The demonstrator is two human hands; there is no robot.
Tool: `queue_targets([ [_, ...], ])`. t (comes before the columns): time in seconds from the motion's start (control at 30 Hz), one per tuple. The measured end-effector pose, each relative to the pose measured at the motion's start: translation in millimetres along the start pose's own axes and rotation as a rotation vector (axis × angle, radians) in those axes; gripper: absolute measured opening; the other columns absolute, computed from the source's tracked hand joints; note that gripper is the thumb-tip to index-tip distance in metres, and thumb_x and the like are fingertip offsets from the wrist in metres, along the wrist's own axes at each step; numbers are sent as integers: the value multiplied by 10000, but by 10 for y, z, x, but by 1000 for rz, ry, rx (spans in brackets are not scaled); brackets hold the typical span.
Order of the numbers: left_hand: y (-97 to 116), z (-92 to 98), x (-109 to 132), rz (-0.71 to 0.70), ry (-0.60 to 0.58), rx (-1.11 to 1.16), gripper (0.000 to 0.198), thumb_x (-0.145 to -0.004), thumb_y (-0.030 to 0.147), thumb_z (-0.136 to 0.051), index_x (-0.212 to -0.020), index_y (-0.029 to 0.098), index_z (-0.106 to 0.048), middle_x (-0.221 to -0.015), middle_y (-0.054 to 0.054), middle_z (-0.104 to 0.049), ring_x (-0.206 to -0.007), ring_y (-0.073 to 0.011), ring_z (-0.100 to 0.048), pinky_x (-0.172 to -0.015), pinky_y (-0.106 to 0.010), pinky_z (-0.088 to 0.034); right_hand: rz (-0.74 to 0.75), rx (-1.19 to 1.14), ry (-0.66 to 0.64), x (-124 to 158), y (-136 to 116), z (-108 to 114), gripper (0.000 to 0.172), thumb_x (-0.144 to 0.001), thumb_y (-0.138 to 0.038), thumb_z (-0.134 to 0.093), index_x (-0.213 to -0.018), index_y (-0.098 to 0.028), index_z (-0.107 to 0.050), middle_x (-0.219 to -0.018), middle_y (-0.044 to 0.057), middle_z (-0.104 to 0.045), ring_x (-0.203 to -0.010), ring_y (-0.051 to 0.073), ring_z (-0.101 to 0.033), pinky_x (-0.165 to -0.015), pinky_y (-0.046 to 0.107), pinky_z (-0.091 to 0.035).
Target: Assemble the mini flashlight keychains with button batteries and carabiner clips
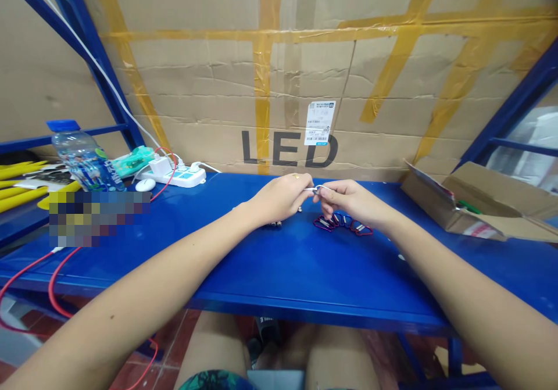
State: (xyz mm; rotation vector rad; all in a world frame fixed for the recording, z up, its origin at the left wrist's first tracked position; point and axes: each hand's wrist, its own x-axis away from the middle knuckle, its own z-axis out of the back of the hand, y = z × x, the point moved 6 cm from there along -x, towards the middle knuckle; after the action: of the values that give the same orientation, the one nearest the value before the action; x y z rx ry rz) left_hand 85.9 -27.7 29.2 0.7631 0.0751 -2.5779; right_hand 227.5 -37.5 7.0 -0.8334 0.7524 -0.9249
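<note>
Both hands are meeting over the far middle of the blue shelf (pixel 279 262). The left hand (pixel 283 197) is pinching one end of a small silver clip (pixel 317 188), fingers curled tight around it. The right hand (pixel 349 201) is gripping the other end from the right, also closed narrow. The clip is hanging just above the shelf, bridging the two sets of fingertips, with only its middle showing.

It is looking like thin metal: probably light, stiff and a bit slick, so a fingertip pinch at the ends suits it better than a full grasp. Its exact shape is too small to tell.

Coloured clips (pixel 344 224) are lying in a loose heap on the shelf, just below and near the right hand. A few dark bits (pixel 274 224) are sitting under the left hand.

An open box (pixel 479 204) is resting at the right. A bottle (pixel 85 160), a mouse (pixel 145 185) and a power strip (pixel 178 176) are sitting far left.
</note>
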Motion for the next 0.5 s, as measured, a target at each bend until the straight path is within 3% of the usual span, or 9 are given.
queue_targets([
  [0.17, 13, -56, 30, 126, -83, -31, 185, -996, 230, -400, -1064, 150, -552, -949, -109, -705, -855, -249, -662, -730, -357, -479, 60, 231, 107, 29, -92, -13, 386, -912, -514, -520, -675, -211, -498, -536, -22, -523, -502, 132, -476, -555, 288, -388],
  [0.3, -5, -83, 28, 171, -76, -3, 230, -1002, 237, -373, -986, 166, -591, -876, -98, -703, -816, -234, -658, -711, -338, -455, 67, 244, 127, 44, -118, -21, 349, -914, -506, -499, -722, -215, -518, -488, -40, -485, -463, 131, -441, -520, 279, -367],
  [0.5, -18, -90, -10, 230, 3, 344, 268, -1016, 284, -363, -924, 183, -594, -782, -33, -665, -735, -168, -613, -701, -300, -452, 78, 166, 149, 39, -116, 21, 368, -903, -549, -510, -766, -210, -555, -481, -42, -486, -442, 131, -453, -500, 278, -365],
])
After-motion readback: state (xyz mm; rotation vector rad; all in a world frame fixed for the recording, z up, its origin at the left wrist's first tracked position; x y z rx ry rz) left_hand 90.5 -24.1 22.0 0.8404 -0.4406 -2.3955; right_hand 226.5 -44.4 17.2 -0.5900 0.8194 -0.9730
